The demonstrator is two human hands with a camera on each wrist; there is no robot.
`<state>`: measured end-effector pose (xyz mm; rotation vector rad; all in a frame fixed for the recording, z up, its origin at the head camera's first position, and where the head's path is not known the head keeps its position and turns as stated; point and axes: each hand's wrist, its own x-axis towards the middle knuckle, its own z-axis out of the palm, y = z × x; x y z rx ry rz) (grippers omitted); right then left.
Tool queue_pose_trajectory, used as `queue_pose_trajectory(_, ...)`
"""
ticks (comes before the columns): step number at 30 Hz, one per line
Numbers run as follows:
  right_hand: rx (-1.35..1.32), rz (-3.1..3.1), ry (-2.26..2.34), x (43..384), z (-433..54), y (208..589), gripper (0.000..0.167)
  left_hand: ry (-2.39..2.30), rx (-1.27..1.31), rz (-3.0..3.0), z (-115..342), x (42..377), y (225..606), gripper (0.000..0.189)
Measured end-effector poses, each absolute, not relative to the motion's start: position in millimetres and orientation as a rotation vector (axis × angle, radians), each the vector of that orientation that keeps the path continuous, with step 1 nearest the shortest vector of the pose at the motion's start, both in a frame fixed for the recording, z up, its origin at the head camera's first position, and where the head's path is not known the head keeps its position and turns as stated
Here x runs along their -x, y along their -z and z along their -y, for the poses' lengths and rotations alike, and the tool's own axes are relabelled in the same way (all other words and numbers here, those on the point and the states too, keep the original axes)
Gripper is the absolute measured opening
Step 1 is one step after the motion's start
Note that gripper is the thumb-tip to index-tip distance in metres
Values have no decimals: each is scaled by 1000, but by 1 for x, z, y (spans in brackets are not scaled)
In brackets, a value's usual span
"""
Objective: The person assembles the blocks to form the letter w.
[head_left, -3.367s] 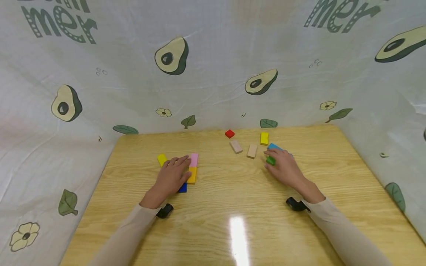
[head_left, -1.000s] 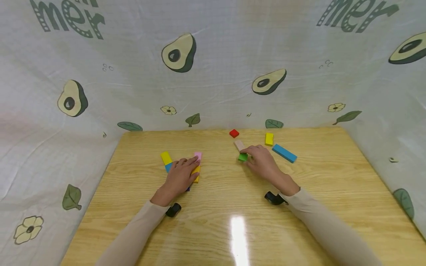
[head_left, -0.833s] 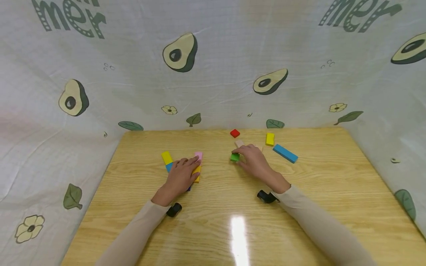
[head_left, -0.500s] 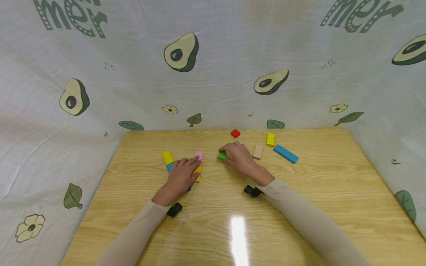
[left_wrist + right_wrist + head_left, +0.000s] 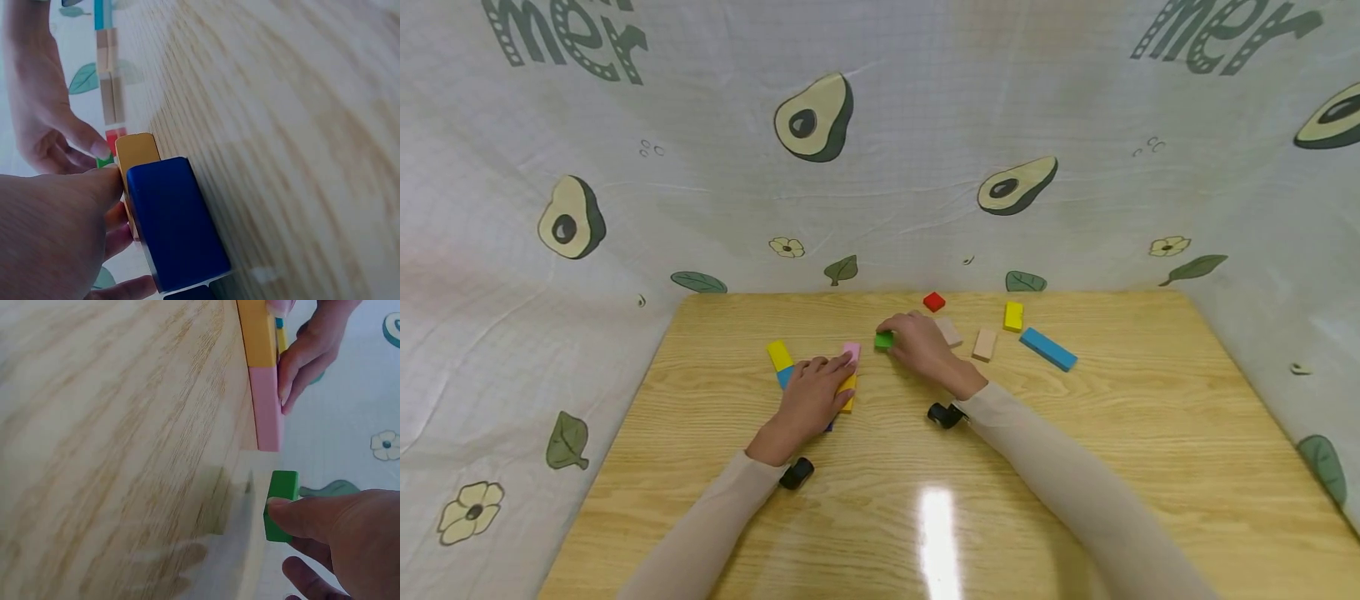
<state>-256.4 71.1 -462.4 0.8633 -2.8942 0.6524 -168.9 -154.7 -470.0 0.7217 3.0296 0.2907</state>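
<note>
My right hand [image 5: 920, 346] pinches a small green block [image 5: 282, 505] between thumb and fingers, just to the right of a pink block [image 5: 266, 407]. In the right wrist view, a gap shows between the green and pink blocks. My left hand [image 5: 808, 396] rests over a group of blocks at left, fingertips at the pink block and thumb at the orange block [image 5: 847, 400] joined end to end with it. A yellow block [image 5: 779, 355] and a light blue block [image 5: 785, 377] stick out past its far side. A dark blue block [image 5: 178, 225] lies nearest the wrist, partly hidden from above.
Toward the back right lie a red block [image 5: 934, 302], two pale wooden blocks [image 5: 984, 344], a yellow block [image 5: 1013, 317] and a long blue block [image 5: 1048, 349]. A patterned cloth [image 5: 910, 225] stands along the back edge of the wooden table [image 5: 880, 500].
My right hand has carried the green block leftward, from beside the long blue block, past the pale blocks, to near the pink one. The left hand stays over its group.
</note>
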Motion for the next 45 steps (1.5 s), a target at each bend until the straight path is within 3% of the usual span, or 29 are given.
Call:
queue_pose_trajectory(21,-894,2919,-710,265,-47,470,31,-281,-698,-3032,153,167,471,50)
queue_pose_trajectory(30,-884,2914,-714,267,-43,470,38,-268,-716,-3051,153,166,471,50)
queue_pose_trajectory(45,-872,2896,-657,262,-61,466,41,-316,-741,-3053,155,167,474,47)
